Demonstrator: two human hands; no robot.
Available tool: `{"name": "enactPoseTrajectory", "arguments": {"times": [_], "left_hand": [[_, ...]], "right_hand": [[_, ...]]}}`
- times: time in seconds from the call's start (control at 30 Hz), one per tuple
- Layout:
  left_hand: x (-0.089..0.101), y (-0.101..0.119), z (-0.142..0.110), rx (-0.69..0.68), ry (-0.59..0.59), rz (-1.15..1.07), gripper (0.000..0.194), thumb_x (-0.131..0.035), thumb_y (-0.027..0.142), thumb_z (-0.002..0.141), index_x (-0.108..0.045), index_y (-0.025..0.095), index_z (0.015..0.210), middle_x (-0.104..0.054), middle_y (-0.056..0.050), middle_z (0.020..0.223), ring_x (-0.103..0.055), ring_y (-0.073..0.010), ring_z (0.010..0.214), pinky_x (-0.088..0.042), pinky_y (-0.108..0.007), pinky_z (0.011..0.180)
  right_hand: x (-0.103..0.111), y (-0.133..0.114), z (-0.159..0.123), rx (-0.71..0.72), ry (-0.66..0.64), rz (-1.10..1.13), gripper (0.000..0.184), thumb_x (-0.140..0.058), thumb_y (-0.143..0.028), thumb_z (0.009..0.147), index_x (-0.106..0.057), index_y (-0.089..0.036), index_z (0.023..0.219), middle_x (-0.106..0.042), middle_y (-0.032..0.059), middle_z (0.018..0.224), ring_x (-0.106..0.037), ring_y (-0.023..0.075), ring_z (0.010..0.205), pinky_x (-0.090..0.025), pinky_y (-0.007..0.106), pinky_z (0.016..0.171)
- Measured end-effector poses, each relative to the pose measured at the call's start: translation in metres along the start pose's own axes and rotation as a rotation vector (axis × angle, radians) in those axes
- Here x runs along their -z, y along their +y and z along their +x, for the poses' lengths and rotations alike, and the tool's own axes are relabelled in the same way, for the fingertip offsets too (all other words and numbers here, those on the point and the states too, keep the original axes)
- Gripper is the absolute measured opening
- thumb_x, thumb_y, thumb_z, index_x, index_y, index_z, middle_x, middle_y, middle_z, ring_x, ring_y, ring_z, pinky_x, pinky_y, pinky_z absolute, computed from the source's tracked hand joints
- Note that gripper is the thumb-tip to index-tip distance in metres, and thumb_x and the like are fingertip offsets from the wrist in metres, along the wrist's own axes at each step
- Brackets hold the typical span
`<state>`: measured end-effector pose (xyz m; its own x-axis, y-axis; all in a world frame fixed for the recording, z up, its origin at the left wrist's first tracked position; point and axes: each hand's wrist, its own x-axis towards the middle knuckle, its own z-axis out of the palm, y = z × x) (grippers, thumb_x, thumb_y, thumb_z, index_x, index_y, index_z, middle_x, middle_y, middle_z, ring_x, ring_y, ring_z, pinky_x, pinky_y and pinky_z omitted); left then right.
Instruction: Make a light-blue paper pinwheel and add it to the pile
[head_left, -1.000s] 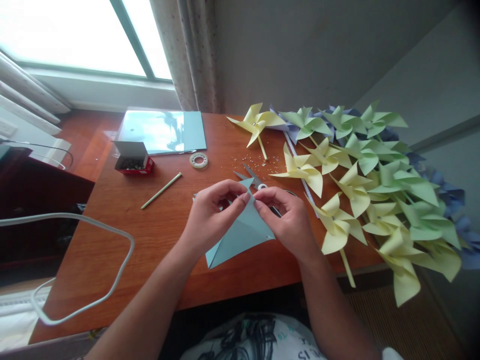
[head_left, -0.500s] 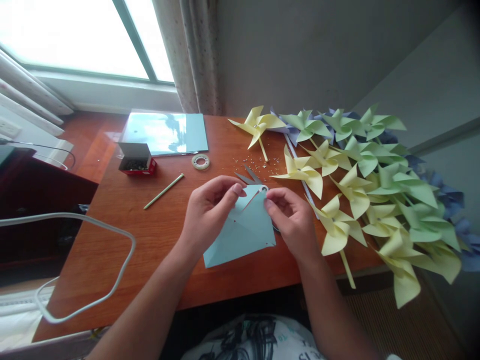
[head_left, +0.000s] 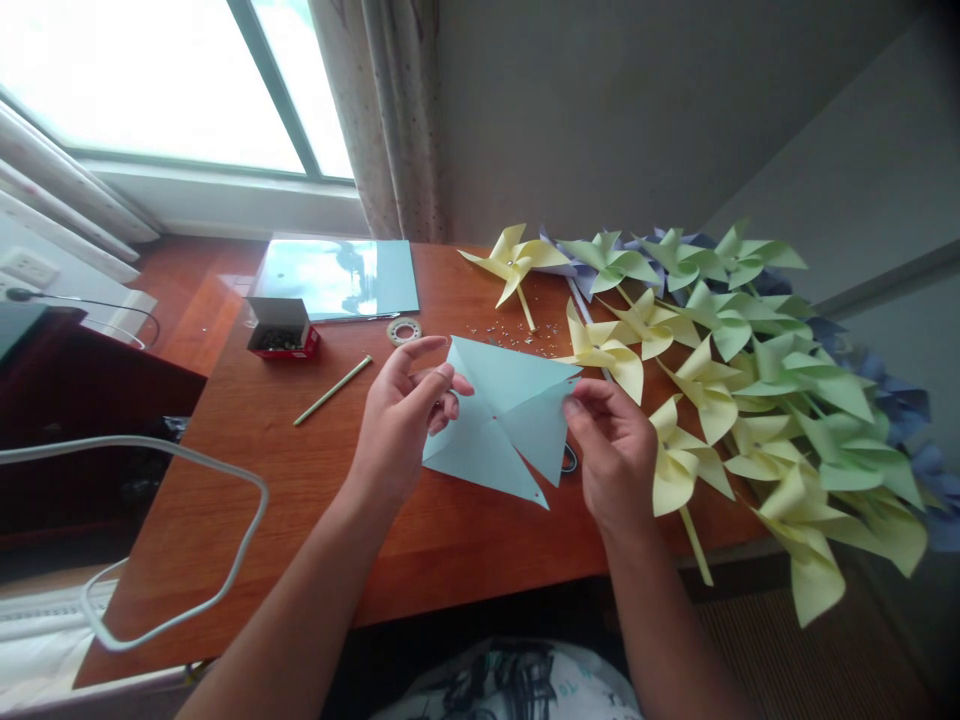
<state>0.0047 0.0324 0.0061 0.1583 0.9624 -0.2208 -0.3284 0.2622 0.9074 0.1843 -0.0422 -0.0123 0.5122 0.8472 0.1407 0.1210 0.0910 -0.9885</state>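
A light-blue paper square (head_left: 517,370) is held up a little over the table, with slits running in from its corners and small holes near its centre and one tip. My right hand (head_left: 611,435) pinches its right corner between thumb and fingers. Beside the left edge is my left hand (head_left: 409,405), its fingers apart and curved, some overlapping the paper; whether they touch it I cannot tell. A dark scissor handle loop (head_left: 570,459) peeks out under the paper on the right; the rest of the scissors is hidden.
Yellow pinwheels (head_left: 675,455) and green pinwheels (head_left: 787,370) crowd the right side, with bluish-purple ones behind. Farther left are a tape roll (head_left: 403,331), a pale green stick (head_left: 332,390), a red box (head_left: 283,343) of small dark pieces and a plastic-covered blue sheet stack (head_left: 337,280). A white cable (head_left: 255,510) loops leftward.
The blue paper has turned and shifted right, now covering the scissor blades. My right hand moved right with its corner. My left hand's fingers have spread.
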Motion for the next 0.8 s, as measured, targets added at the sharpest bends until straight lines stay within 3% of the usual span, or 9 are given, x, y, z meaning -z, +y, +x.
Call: {"name": "enactPoseTrajectory", "arguments": {"times": [0.17,0.3,0.5,0.63,0.8], "left_hand": [[0.000,0.002,0.001,0.113,-0.021,-0.071,0.048,-0.077,0.027,0.078,-0.060,0.012,0.121,-0.071,-0.004,0.070,-0.051,-0.0084,0.050,-0.030,-0.017,0.043],[-0.001,0.002,0.001,0.159,-0.029,-0.091,0.039,-0.079,0.029,0.077,-0.067,0.012,0.109,-0.069,-0.003,0.068,-0.051,-0.0081,0.050,-0.028,-0.017,0.042],[-0.001,-0.001,0.000,0.041,-0.016,-0.022,0.020,-0.082,0.030,0.076,-0.068,0.017,0.083,-0.060,0.003,0.067,-0.044,-0.0054,0.050,-0.029,-0.018,0.043],[0.002,-0.003,0.000,-0.042,0.034,0.006,0.017,-0.080,0.029,0.080,-0.066,0.019,0.082,-0.054,0.005,0.061,-0.045,-0.0067,0.051,-0.029,-0.018,0.044],[0.001,-0.001,-0.002,-0.135,0.037,0.074,0.014,-0.078,0.028,0.082,-0.066,0.020,0.085,-0.059,0.004,0.063,-0.050,-0.0088,0.053,-0.034,-0.019,0.047]], "right_hand": [[0.001,-0.004,-0.003,0.000,-0.022,0.025,0.011,-0.071,-0.034,0.086,-0.069,-0.024,0.090,-0.067,0.0007,0.080,-0.061,0.0157,0.069,-0.050,0.026,0.061],[0.002,-0.008,-0.005,0.001,-0.053,0.006,0.012,-0.071,-0.036,0.086,-0.068,-0.024,0.090,-0.069,0.0018,0.082,-0.064,0.0178,0.072,-0.053,0.029,0.064],[0.002,-0.005,-0.007,-0.026,-0.073,0.040,0.015,-0.070,-0.039,0.087,-0.066,-0.024,0.090,-0.067,0.0009,0.079,-0.061,0.0161,0.068,-0.051,0.026,0.058],[0.003,0.001,-0.011,-0.124,-0.106,0.106,0.017,-0.070,-0.040,0.089,-0.064,-0.024,0.090,-0.061,-0.0025,0.072,-0.056,0.0124,0.059,-0.047,0.023,0.053],[0.008,0.008,-0.013,-0.202,-0.223,0.063,0.018,-0.068,-0.038,0.090,-0.063,-0.022,0.085,-0.058,-0.0043,0.065,-0.055,0.0121,0.056,-0.047,0.024,0.055]]}}
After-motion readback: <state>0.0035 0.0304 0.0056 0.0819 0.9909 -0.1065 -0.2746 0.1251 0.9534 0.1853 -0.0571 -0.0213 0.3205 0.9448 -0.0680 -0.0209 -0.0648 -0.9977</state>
